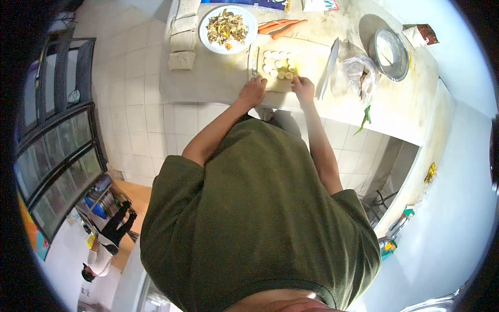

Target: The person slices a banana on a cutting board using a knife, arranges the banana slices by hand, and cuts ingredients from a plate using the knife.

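Observation:
Several pale round pieces (279,64), cut flat and set close together in rows, lie on a light cutting board (314,54) in front of me. Their kind is too small to tell; a yellowish tint shows around them. My left hand (252,91) is at the board's lower left, its fingers curled together just below the pieces. My right hand (303,89) is at their lower right, thumb and fingers pinched close to the nearest piece. What the fingertips of either hand hold, if anything, cannot be made out. A knife (331,65) lies to the right, blade pointing away.
Behind the board are carrots (280,27) and a white plate (207,37) of chopped mixed food. Folded pale cloths (181,61) line the left edge. On the right stand a metal bowl (400,73), a plastic bag (354,67) and green leaves (367,117). Another person (106,249) is far left.

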A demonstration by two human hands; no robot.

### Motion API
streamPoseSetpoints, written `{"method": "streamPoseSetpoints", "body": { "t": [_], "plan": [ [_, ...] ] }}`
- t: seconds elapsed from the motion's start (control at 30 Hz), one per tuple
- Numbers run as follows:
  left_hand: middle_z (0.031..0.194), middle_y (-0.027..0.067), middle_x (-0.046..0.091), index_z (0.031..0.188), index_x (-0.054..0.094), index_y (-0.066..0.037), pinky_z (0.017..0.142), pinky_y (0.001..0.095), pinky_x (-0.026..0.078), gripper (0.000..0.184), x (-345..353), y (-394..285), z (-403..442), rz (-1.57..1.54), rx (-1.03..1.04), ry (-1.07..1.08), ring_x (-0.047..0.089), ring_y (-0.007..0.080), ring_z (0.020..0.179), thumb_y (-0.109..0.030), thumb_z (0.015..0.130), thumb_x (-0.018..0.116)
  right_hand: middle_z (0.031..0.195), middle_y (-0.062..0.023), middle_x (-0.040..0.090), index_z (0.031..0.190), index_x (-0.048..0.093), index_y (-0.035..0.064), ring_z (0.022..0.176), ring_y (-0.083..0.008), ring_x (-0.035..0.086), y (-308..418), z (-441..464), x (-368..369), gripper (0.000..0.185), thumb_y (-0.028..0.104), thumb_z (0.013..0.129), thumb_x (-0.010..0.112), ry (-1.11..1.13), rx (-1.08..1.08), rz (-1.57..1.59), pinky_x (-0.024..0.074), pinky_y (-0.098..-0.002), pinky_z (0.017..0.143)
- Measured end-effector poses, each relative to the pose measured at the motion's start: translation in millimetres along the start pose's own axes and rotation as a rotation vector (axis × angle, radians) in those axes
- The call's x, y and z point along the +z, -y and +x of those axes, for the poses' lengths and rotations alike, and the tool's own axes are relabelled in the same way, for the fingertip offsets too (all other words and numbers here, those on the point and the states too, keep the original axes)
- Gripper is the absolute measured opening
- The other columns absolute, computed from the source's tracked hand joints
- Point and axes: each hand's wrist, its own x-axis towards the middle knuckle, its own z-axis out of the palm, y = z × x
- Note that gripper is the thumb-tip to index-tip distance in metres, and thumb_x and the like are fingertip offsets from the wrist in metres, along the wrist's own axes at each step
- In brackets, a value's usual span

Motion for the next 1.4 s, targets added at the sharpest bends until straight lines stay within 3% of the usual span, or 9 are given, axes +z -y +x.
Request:
{"method": "streamPoseSetpoints", "body": {
  "t": [0.27,0.37,0.5,0.63,0.73,0.93,1.13,1.23,1.4],
  "plan": [
    [0.093,0.018,0.062,0.105,0.057,0.0,0.073,0.0418,0.057,0.02,38,-7,-21,-0.115,-0.096,-0.19,0.066,0.0309,0.088,-0.008,0.088,0.063,0.084,-0.0106,0.069,0.099,0.064,-0.0073,0.064,-0.0131,0.062,-39,-44,-86,0.029,0.021,0.096,0.067,0.099,0.005,0.13,0.053,-0.0279,0.059],
    [0.087,0.0127,0.067,0.106,0.06,0.0,0.067,0.0339,0.057,0.021,31,-23,-4,-0.601,-0.506,-0.188,0.068,0.0207,0.074,-0.012,0.089,0.067,0.083,-0.0107,0.069,0.096,0.064,-0.0071,0.063,-0.0134,0.062,-39,-42,-106,0.03,0.023,0.095,0.066,0.085,-0.045,0.09,0.0517,-0.0278,0.058],
    [0.086,0.0124,0.07,0.1,0.064,0.002,0.069,0.0364,0.054,0.027,23,-35,15,-1.049,-0.85,-0.511,0.068,0.0258,0.074,-0.017,0.083,0.073,0.08,-0.009,0.068,0.097,0.064,-0.0082,0.061,-0.0117,0.06,-42,-45,-114,0.03,0.021,0.095,0.066,0.124,0.008,0.112,0.0498,-0.0265,0.057],
    [0.097,0.0145,0.062,0.107,0.058,0.0,0.085,0.0426,0.05,0.037,45,-62,-17,-0.381,-0.619,-0.537,0.061,0.0301,0.094,-0.019,0.082,0.077,0.08,-0.0093,0.068,0.099,0.063,-0.0089,0.058,-0.0107,0.058,-50,-44,-90,0.028,0.019,0.097,0.066,0.271,0.12,0.052,0.0485,-0.0256,0.055],
    [0.096,0.015,0.061,0.104,0.056,-0.001,0.085,0.0454,0.048,0.044,52,-68,-27,-0.408,-0.551,-0.56,0.06,0.0339,0.095,-0.024,0.077,0.083,0.081,-0.0099,0.069,0.099,0.063,-0.0068,0.059,-0.0113,0.06,-69,-43,-55,0.029,0.021,0.097,0.067,0.423,0.204,0.186,0.0491,-0.0263,0.053],
    [0.094,0.0194,0.061,0.103,0.055,-0.001,0.081,0.0485,0.05,0.031,31,-63,-19,-0.331,-0.573,-0.356,0.062,0.0377,0.093,-0.019,0.082,0.071,0.083,-0.0096,0.07,0.098,0.063,-0.0051,0.065,-0.014,0.066,-55,-46,-16,0.031,0.025,0.096,0.068,0.417,0.215,0.031,0.0537,-0.0279,0.058],
    [0.088,0.0209,0.066,0.092,0.062,0.0,0.078,0.0493,0.051,0.02,8,-25,11,-0.854,-0.699,-0.168,0.064,0.0389,0.087,-0.019,0.086,0.067,0.087,-0.0116,0.069,0.106,0.061,-0.0065,0.071,-0.0159,0.067,-19,-34,8,0.033,0.025,0.096,0.068,0.281,0.294,0.138,0.0566,-0.0286,0.064],
    [0.091,0.0213,0.066,0.094,0.062,0.002,0.079,0.0482,0.05,0.022,-4,-9,41,-0.923,-0.387,-0.302,0.064,0.0388,0.089,-0.019,0.089,0.066,0.089,-0.0119,0.069,0.11,0.06,-0.0078,0.074,-0.0155,0.066,1,-35,10,0.036,0.025,0.097,0.066,0.151,0.301,0.203,0.0577,-0.0282,0.066],
    [0.094,0.0227,0.066,0.097,0.061,0.003,0.08,0.0478,0.049,0.021,-33,11,92,-0.572,-0.094,0.001,0.064,0.0395,0.091,-0.018,0.093,0.064,0.095,-0.0124,0.069,0.113,0.06,-0.008,0.078,-0.0155,0.067,5,-55,1,0.036,0.024,0.098,0.064,-0.052,0.319,0.284,0.0585,-0.0286,0.069]
  ]
}}
